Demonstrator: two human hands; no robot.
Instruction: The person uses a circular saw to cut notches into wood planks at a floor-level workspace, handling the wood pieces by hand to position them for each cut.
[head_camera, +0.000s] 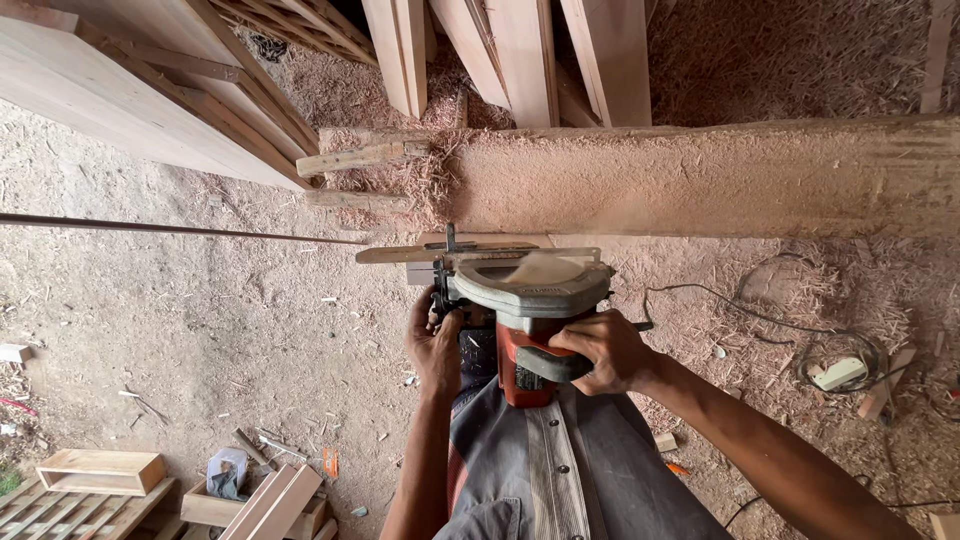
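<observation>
A circular saw (528, 290) with a grey blade guard and a red body sits in front of me, its base against a thin wooden strip (400, 254). My right hand (600, 350) is closed around the saw's black rear handle. My left hand (436, 345) grips the black front part on the saw's left side. A long thin strip (180, 229) runs from the left edge toward the saw. Sawdust is heaped on the wide board (700, 180) behind the saw.
Wooden planks (520, 55) lean upright at the back, with framed panels (150, 90) at the upper left. A cable (760, 315) runs to a white plug block (838, 374) on the right. Small wooden boxes and offcuts (100, 470) lie at the lower left. Sawdust covers the floor.
</observation>
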